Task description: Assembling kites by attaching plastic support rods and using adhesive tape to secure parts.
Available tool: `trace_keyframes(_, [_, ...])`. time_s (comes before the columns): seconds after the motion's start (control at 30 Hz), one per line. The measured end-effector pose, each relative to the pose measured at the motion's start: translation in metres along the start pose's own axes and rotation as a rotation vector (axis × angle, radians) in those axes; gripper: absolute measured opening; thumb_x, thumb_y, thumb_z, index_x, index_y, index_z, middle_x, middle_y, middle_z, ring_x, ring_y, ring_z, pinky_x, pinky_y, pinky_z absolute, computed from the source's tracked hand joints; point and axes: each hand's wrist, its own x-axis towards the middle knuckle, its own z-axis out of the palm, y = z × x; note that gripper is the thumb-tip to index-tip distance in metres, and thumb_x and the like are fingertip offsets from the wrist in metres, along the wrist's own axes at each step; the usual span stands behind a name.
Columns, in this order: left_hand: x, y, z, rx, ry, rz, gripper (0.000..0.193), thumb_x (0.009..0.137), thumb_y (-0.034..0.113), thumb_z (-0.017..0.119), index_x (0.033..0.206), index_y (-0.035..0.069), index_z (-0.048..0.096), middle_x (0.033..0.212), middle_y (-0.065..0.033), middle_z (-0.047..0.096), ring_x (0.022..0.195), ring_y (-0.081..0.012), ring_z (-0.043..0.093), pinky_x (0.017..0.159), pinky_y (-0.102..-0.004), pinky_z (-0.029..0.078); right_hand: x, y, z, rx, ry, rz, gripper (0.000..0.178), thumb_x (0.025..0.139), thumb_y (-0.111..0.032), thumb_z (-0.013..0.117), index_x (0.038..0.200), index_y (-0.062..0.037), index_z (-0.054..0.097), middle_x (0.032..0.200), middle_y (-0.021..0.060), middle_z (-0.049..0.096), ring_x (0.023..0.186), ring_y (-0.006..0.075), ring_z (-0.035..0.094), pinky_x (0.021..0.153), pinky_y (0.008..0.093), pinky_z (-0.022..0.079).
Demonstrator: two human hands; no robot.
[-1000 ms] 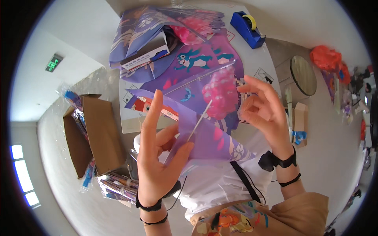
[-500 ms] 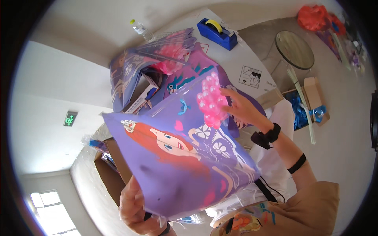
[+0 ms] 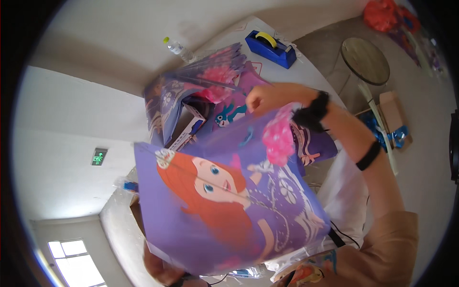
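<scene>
Head view: right hand [image 3: 263, 98] curled, left hand [image 3: 160, 269] behind purple sheet [image 3: 172, 234] (both grips unclear), lettered box [image 3: 185, 134] beyond.

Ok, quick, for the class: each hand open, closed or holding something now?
Left hand: partly behind the thin purple cartoon-printed sheet; grip cannot be told.
Right hand: closed, loosely curled near the sheet's upper edge; any hold unclear.

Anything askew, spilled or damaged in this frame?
Nothing looks spilled, and the purple sheet up front shows no visible tear. Only the pile of printed sheets at the left of the table looks untidy: bunched up, a box poking out.
</scene>
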Motion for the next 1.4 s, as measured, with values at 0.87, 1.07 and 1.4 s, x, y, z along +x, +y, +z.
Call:
trace_keyframes(0.87, [0.162,-0.323,0.064,1.040,-0.319,0.216,0.054,0.086,0.014,0.065,0.135,0.001,0.047,0.139,-0.0144,0.048,0.127,-0.0315,0.047,0.102,-0.0404,0.043,-0.125,0.099,-0.047,-1.160,0.506,0.848,0.034,0.086,-0.022,0.066,0.116,-0.0093,0.054,0.110,0.0133,0.062,0.093,0.0353,0.066,0.074,0.0460,0.053])
trace_keyframes(1.07, [0.173,-0.346,0.082,1.155,-0.283,0.250,0.065,0.089,0.033,0.063,0.141,0.000,0.042,0.148,-0.0125,0.041,0.131,-0.0297,0.043,0.104,-0.0389,0.042,-0.049,0.018,-0.002,-0.671,0.668,0.427,0.035,0.085,-0.018,0.070,0.116,-0.0086,0.057,0.108,0.0077,0.065,0.075,0.0241,0.064,0.065,0.0365,0.048])
trace_keyframes(1.4, [0.179,-0.344,0.084,1.211,-0.259,0.210,0.064,0.090,0.037,0.062,0.139,0.001,0.045,0.143,-0.0127,0.046,0.126,-0.0296,0.046,0.101,-0.0402,0.044,0.009,-0.023,0.080,0.334,0.609,0.345,0.025,0.096,-0.017,0.063,0.116,-0.0041,0.058,0.110,0.0049,0.061,0.066,0.0027,0.055,0.055,0.0170,0.037])
